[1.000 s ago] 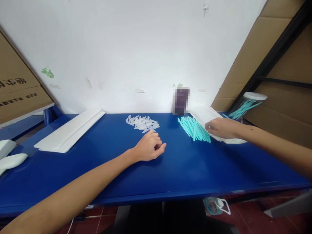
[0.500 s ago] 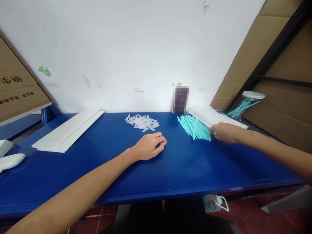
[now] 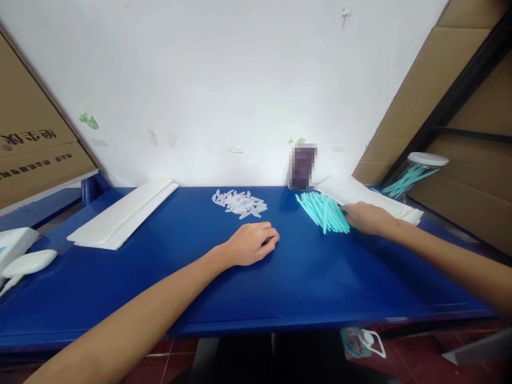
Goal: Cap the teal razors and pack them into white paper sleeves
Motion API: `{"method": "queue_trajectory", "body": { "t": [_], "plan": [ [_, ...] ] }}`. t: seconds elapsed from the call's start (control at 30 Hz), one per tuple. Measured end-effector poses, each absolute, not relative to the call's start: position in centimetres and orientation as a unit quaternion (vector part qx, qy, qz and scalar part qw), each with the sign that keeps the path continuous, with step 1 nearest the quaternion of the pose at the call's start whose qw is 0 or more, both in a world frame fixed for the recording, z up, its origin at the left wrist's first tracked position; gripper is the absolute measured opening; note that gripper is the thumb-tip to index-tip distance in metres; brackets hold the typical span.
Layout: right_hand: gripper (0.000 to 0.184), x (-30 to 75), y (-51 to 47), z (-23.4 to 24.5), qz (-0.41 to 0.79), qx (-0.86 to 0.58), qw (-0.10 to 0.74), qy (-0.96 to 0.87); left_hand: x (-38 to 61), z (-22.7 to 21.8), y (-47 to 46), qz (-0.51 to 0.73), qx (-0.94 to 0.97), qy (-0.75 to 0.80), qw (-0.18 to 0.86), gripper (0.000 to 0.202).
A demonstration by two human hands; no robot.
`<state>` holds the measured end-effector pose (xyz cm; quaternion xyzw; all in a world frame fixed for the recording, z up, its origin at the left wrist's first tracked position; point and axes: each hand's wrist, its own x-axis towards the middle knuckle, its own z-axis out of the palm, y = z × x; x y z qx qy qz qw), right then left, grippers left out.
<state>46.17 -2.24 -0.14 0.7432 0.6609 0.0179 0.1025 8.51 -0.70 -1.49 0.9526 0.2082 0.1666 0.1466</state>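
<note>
My left hand [image 3: 253, 243] rests on the blue table [image 3: 280, 277] with its fingers curled under, just in front of a heap of small white plastic pieces [image 3: 240, 202]. What the fingers hold, if anything, is hidden. My right hand [image 3: 366, 217] lies at the right edge of a pile of teal plastic sticks [image 3: 322, 211], fingers bent towards them and touching the pile. Its back is against a stack of white paper sleeves [image 3: 372, 198].
A second stack of white paper sleeves [image 3: 124, 212] lies at the left. A clear jar with teal sticks [image 3: 410, 175] leans at the back right. A small dark object [image 3: 303, 166] stands by the wall. White devices [image 3: 24, 256] sit at the far left; cardboard boxes flank both sides.
My right hand has slid off the white sleeves and down beside the teal sticks. My left hand has shifted slightly right and stayed curled. The camera view has moved a little.
</note>
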Motion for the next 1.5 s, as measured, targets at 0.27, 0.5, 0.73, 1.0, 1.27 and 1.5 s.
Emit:
{"method": "queue_trajectory", "body": {
  "t": [0.27,0.5,0.73,1.0,1.27,1.5],
  "plan": [
    [0.045,42.9,-1.9,-0.5,0.032,0.739,0.092,0.667,8.6,-1.5,-0.9,0.164,0.956,0.204,0.133,0.031],
    [0.045,41.2,-0.9,2.2,0.069,0.744,0.066,0.661,6.2,-0.8,1.0,0.162,0.957,0.235,0.051,0.028],
    [0.047,38.2,0.5,4.9,0.013,0.713,0.028,0.7,0.0,-1.1,4.4,0.214,0.907,0.357,0.063,0.028],
    [0.035,34.3,0.7,3.9,-0.039,0.696,0.107,0.709,-1.7,-1.2,4.8,0.305,0.841,0.436,0.101,0.032],
    [0.027,36.6,2.1,3.6,-0.018,0.713,0.096,0.695,-1.3,-0.3,4.3,0.315,0.85,0.423,0.015,0.045],
    [0.028,30.9,-1.4,5.0,-0.095,0.568,0.013,0.818,-2.6,0.5,4.6,0.406,0.796,0.444,0.071,0.046]
  ]
}}
